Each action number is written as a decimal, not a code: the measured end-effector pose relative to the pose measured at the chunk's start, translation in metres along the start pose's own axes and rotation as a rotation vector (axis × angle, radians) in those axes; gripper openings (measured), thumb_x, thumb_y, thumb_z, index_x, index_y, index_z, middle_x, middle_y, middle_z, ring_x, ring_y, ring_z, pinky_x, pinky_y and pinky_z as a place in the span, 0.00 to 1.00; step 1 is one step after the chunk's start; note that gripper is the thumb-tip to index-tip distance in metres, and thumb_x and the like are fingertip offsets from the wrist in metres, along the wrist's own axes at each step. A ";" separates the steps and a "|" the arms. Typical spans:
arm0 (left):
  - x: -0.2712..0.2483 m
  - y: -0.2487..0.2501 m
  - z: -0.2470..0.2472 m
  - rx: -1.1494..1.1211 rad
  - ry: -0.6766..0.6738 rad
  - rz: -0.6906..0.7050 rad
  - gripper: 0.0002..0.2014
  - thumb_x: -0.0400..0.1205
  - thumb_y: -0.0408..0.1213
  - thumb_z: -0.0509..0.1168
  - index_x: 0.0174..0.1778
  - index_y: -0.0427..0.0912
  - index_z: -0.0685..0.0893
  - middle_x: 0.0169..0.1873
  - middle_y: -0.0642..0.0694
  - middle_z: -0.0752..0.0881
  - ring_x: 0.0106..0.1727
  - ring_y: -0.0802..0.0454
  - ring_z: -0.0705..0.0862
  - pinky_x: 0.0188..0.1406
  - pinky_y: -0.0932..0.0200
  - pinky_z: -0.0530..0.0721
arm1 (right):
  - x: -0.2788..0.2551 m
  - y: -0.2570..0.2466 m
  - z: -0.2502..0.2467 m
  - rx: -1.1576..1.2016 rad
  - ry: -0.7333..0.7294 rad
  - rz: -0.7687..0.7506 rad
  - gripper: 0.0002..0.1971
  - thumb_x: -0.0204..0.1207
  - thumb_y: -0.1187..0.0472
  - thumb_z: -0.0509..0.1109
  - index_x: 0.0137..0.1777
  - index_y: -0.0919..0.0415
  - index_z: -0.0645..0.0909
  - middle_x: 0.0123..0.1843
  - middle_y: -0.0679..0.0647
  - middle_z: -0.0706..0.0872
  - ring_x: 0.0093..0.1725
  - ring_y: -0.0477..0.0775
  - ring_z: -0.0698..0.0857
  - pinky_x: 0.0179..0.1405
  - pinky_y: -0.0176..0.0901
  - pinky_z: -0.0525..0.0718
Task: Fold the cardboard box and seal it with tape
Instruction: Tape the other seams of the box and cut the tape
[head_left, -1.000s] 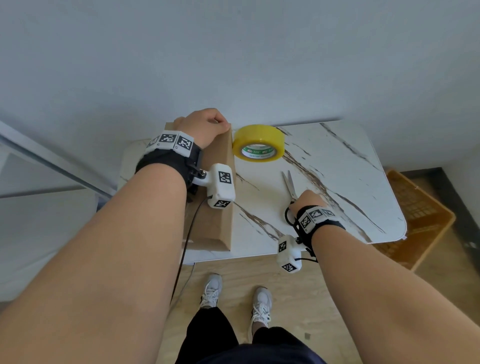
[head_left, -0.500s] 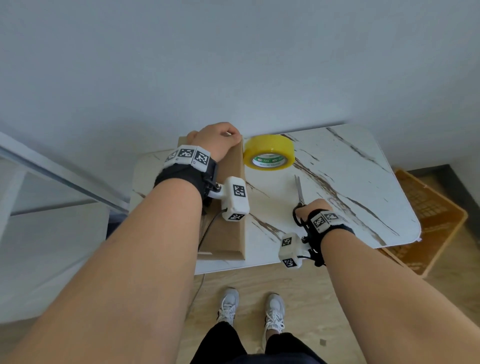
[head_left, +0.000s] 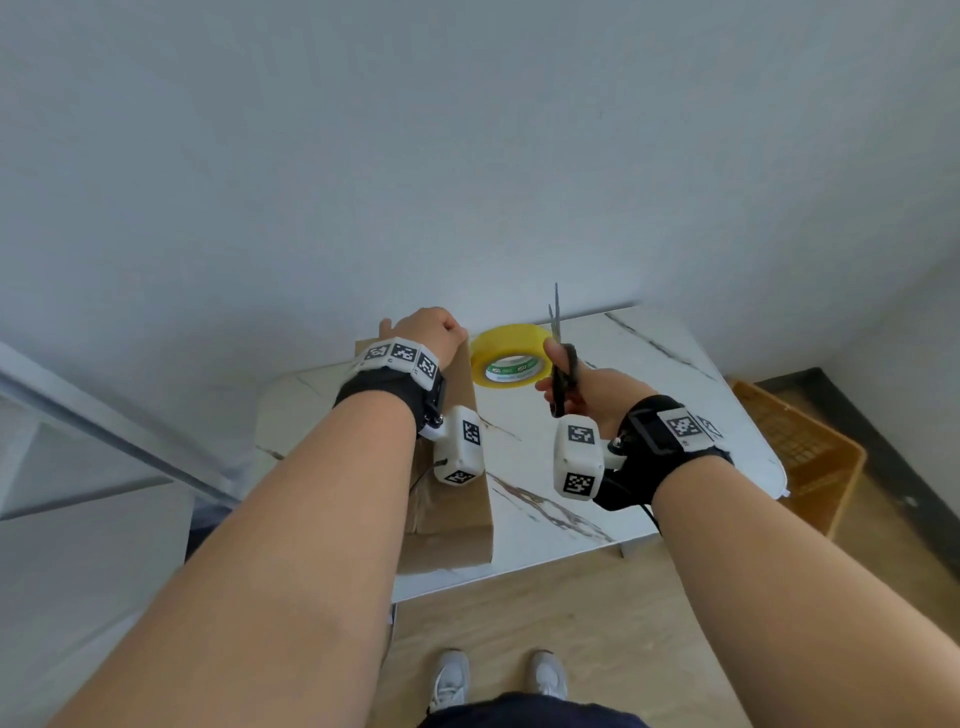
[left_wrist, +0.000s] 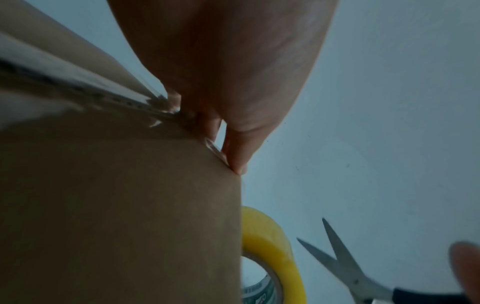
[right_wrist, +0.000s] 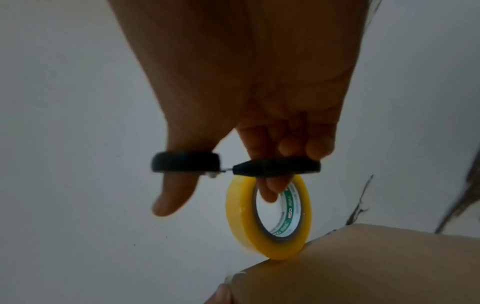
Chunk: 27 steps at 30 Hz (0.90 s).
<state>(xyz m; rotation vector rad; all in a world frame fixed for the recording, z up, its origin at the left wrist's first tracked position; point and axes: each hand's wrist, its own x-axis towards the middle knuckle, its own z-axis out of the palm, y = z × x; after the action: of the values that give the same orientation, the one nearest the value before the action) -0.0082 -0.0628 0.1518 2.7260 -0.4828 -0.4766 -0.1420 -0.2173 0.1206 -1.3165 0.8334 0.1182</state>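
Sealing step: left hand (head_left: 434, 332) pins tape at the box (head_left: 457, 514) edge at frame centre, right hand (head_left: 587, 387) grips part-open scissors (head_left: 561, 364), likely cutting the strip next.

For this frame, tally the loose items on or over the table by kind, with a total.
Cardboard box: 1, pressed at its far end by the left hand
Yellow tape roll: 1, lying on the marble table
Scissors: 1, lifted in the right hand, blades slightly apart
Total: 3

Matt brown cardboard box (head_left: 457, 519); glossy yellow tape roll (head_left: 511, 354); steel-bladed scissors (left_wrist: 340, 265).
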 end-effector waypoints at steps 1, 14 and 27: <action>0.001 0.001 0.000 -0.014 0.007 0.004 0.12 0.84 0.47 0.58 0.56 0.50 0.83 0.60 0.48 0.85 0.63 0.43 0.81 0.73 0.46 0.69 | -0.004 -0.002 0.002 0.006 -0.037 -0.008 0.26 0.74 0.39 0.70 0.49 0.67 0.82 0.36 0.54 0.84 0.31 0.47 0.78 0.32 0.34 0.76; 0.000 0.011 -0.007 -0.029 0.113 0.101 0.09 0.82 0.36 0.65 0.54 0.37 0.86 0.57 0.40 0.87 0.59 0.42 0.84 0.52 0.56 0.78 | -0.018 0.013 0.009 -0.181 -0.480 0.204 0.31 0.62 0.33 0.70 0.38 0.66 0.85 0.33 0.57 0.82 0.31 0.53 0.78 0.34 0.41 0.76; 0.026 0.018 -0.011 -0.118 -0.076 0.109 0.23 0.79 0.24 0.59 0.67 0.47 0.81 0.72 0.46 0.76 0.72 0.47 0.76 0.68 0.57 0.76 | 0.015 0.010 0.029 -0.071 -0.489 0.238 0.31 0.66 0.32 0.68 0.35 0.65 0.84 0.32 0.57 0.80 0.30 0.53 0.77 0.36 0.43 0.77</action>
<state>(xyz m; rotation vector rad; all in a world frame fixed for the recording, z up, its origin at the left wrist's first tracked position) 0.0143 -0.0855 0.1617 2.5611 -0.5994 -0.5632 -0.1231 -0.1944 0.1044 -1.1795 0.5646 0.6364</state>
